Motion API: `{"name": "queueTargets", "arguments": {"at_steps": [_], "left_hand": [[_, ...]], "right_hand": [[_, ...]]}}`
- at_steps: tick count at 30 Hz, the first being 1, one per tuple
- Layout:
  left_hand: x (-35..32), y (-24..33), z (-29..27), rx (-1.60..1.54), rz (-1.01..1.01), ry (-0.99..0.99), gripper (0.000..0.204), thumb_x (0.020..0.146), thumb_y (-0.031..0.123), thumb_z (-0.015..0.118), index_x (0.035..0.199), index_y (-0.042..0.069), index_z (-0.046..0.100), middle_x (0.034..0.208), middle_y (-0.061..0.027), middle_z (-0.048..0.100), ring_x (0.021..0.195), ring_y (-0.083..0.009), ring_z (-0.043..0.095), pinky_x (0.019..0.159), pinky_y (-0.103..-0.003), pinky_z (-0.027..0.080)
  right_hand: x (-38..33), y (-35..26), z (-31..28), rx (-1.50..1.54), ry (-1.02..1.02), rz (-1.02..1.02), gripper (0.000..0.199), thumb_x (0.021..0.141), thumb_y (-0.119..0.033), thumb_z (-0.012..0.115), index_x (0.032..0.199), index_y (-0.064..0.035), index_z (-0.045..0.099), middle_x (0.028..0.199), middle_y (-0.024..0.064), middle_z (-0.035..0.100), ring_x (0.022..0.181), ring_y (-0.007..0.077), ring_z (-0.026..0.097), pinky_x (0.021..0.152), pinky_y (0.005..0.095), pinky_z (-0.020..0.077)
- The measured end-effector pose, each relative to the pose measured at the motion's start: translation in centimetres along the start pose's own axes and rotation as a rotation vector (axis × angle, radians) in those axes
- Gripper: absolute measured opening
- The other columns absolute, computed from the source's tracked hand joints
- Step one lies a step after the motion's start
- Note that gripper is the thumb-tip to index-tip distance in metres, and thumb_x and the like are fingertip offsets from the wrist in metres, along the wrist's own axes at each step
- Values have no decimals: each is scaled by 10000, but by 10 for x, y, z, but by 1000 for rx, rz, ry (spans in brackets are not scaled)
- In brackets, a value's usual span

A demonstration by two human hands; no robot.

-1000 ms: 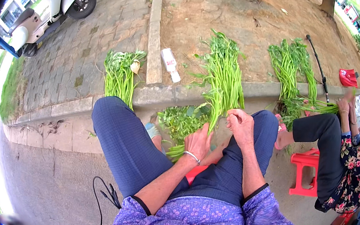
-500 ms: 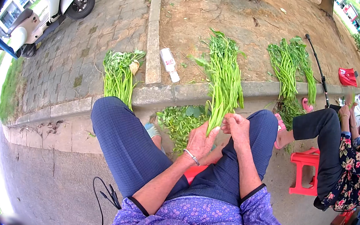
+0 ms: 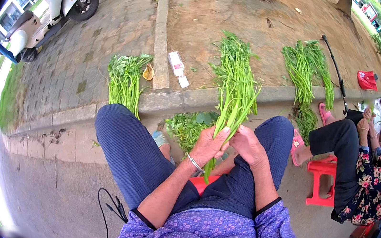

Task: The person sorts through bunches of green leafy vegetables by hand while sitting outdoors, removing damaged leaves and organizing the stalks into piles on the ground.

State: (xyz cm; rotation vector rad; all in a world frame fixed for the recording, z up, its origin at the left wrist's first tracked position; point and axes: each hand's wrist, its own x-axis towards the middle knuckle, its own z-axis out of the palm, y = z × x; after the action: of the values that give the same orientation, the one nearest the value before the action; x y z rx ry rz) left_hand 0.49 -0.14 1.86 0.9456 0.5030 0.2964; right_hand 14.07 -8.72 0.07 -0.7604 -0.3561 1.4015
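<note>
My left hand grips a bundle of long green vegetable stalks near its lower end, and my right hand closes on the same stems just to the right. The bundle's leafy tops lie forward over the concrete curb. Cut leaves and trimmings are heaped on the ground below the curb, between my knees. I sit low, my blue trousers to both sides of the hands.
Another bunch of greens lies on the paving at left, and a longer one at right. A white box lies by the kerb strip. A seated person in floral clothes on a red stool works at right. A scooter stands far left.
Both hands have come together and lifted toward me, gathering the stalks into one tighter bundle. The person at right has drawn their leg in slightly.
</note>
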Motion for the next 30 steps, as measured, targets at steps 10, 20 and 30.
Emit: {"name": "queueTargets", "arguments": {"at_steps": [10, 20, 30], "left_hand": [[7, -20, 0, 504, -134, -114, 203, 767, 186, 673, 826, 16, 580, 620, -35, 563, 494, -110, 526, 465, -257, 422], [12, -34, 19, 1130, 306, 435, 479, 703, 143, 658, 1130, 44, 466, 1103, -199, 510, 949, -359, 554, 663, -420, 482], [24, -18, -15, 202, -115, 164, 244, 925, 273, 502, 1007, 45, 529, 602, 5, 465, 394, -55, 382, 382, -229, 376]], "right_hand": [[11, 3, -1, 317, 127, -112, 434, 866, -127, 543, 1258, 7, 413, 786, 34, 522, 820, 194, 541, 799, 355, 474], [36, 19, 2, 268, 506, -306, 264, 845, -86, 555, 1092, -10, 500, 731, 49, 496, 679, 188, 539, 645, 334, 493], [46, 14, 3, -440, 435, -142, 516, 819, -361, 637, 1097, 53, 508, 935, 99, 575, 893, 196, 586, 794, 289, 471]]}}
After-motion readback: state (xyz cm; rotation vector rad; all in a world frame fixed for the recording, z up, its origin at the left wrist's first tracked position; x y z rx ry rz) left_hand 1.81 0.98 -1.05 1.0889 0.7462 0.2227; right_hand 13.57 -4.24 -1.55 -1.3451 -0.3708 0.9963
